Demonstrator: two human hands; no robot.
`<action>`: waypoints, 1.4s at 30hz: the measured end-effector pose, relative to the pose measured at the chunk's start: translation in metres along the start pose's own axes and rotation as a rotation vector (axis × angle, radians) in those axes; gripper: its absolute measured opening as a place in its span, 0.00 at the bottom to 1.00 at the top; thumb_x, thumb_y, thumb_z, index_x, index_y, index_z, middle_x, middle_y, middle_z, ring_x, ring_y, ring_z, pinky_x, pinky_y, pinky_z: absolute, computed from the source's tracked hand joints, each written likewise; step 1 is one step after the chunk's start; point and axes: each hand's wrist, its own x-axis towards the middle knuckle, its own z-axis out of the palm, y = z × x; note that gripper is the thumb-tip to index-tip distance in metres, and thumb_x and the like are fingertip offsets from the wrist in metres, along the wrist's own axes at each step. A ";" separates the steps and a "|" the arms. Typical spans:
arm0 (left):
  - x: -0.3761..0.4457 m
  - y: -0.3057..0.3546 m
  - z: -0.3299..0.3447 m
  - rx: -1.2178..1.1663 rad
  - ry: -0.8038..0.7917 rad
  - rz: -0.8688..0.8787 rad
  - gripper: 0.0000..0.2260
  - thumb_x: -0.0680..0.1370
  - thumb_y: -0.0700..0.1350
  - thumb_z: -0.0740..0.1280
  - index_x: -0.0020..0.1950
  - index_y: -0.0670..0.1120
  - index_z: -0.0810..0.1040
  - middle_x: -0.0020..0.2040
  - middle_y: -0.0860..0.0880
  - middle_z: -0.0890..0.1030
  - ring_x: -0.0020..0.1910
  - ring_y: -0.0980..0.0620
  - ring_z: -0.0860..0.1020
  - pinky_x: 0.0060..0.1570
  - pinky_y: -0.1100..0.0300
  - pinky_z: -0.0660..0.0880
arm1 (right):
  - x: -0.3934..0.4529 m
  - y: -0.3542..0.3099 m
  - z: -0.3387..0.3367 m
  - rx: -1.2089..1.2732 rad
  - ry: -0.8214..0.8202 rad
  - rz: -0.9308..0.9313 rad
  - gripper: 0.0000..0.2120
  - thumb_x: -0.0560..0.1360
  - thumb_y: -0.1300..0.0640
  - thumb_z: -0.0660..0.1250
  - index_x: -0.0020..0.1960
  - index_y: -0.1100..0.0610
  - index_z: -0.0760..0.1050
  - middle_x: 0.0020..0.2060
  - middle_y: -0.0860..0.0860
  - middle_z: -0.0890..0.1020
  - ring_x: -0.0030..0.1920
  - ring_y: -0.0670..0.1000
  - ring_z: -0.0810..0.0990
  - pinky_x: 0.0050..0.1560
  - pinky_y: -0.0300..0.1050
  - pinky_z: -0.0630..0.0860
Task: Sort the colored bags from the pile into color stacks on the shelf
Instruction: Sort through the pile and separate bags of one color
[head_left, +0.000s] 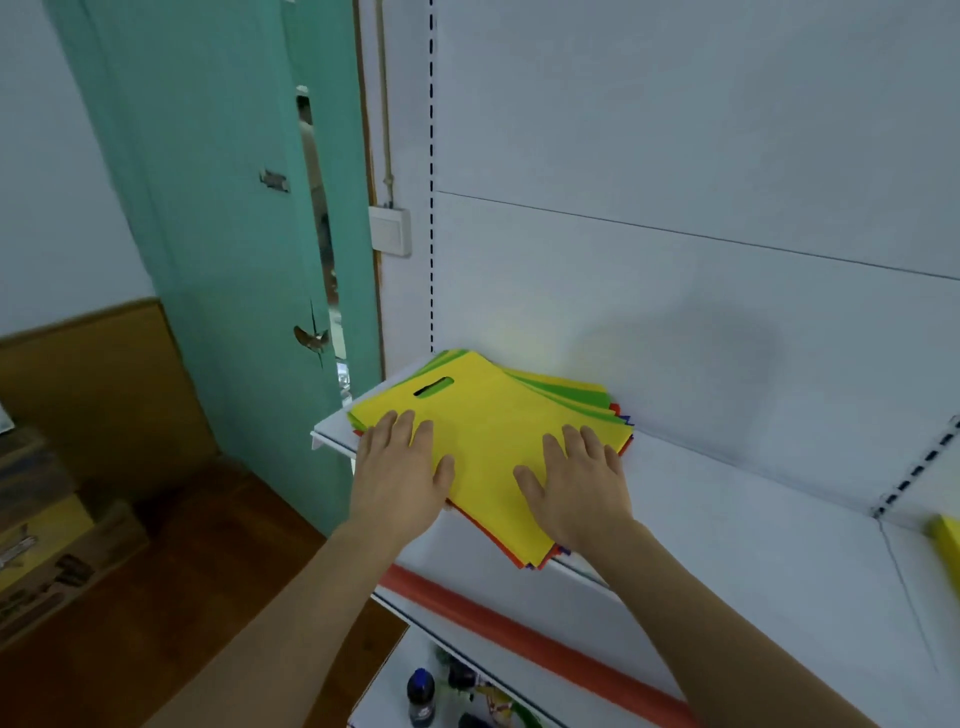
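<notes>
Both hands, left (402, 460) and right (582, 475), flat on bag pile (488, 415), white shelf (753, 519), teal door (223, 208)

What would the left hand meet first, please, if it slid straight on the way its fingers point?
Probably the handle cutout of the top yellow bag that the left hand rests on; beyond that the shelf's back panel, though depth is unclear.

The top yellow bag (488, 441) of the pile looks like matt, smooth non-woven cloth. Under it the white shelf (727, 530) has a smooth, faintly glossy painted finish, apparently metal. Left of the shelf, the teal door (223, 208) looks painted and matt.
</notes>
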 end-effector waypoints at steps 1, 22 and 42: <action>0.009 -0.007 0.005 0.012 -0.010 0.028 0.31 0.85 0.64 0.53 0.83 0.48 0.63 0.84 0.44 0.60 0.84 0.42 0.53 0.81 0.41 0.53 | 0.003 -0.004 0.002 -0.003 -0.006 0.031 0.37 0.84 0.32 0.48 0.83 0.54 0.59 0.84 0.57 0.57 0.84 0.60 0.51 0.81 0.64 0.54; 0.070 -0.048 0.038 0.017 -0.095 0.505 0.43 0.77 0.76 0.37 0.81 0.54 0.66 0.84 0.46 0.60 0.83 0.42 0.54 0.80 0.39 0.50 | -0.011 -0.071 0.021 0.094 0.018 0.208 0.23 0.87 0.46 0.56 0.80 0.48 0.67 0.79 0.46 0.70 0.81 0.55 0.62 0.80 0.55 0.58; 0.072 -0.036 0.043 0.101 -0.157 0.464 0.45 0.76 0.77 0.38 0.82 0.53 0.63 0.84 0.45 0.60 0.84 0.42 0.53 0.80 0.37 0.46 | -0.011 -0.070 -0.002 0.342 0.186 0.365 0.32 0.83 0.57 0.62 0.85 0.50 0.55 0.84 0.52 0.59 0.77 0.59 0.67 0.73 0.54 0.70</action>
